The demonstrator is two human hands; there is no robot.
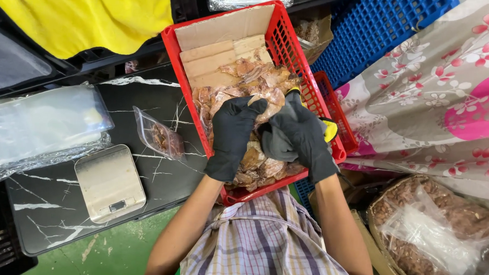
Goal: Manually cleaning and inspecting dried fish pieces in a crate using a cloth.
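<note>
The dried brown pieces (257, 154) are lying heaped in the near half of the red crate (291, 52), which is sitting at the right edge of the black marbled bench (148, 107), with cardboard sheets (220, 50) lining its far end. The left hand (231, 134), in a black glove, is curling its fingers down over one pale piece at the top of the heap, pinching it against the thumb. The right hand (299, 134), also in a black glove, with a yellow cuff showing beneath, is closing around a grey cloth-like wad beside that same piece; how tightly it is pressing cannot be told. To handle this step well, the person is probably best lifting single pieces by their edges, since they look thin and brittle, and keeping the heap inside the crate walls.

Left of the crate, a small clear bag (160, 137) already containing some pieces is lying on the bench. Nearer the bench's front edge, a silver scale (110, 181) is standing. Stacked clear bags (39, 122) are resting at the left edge. A lined box of similar pieces (436, 236) is sitting to the right.
</note>
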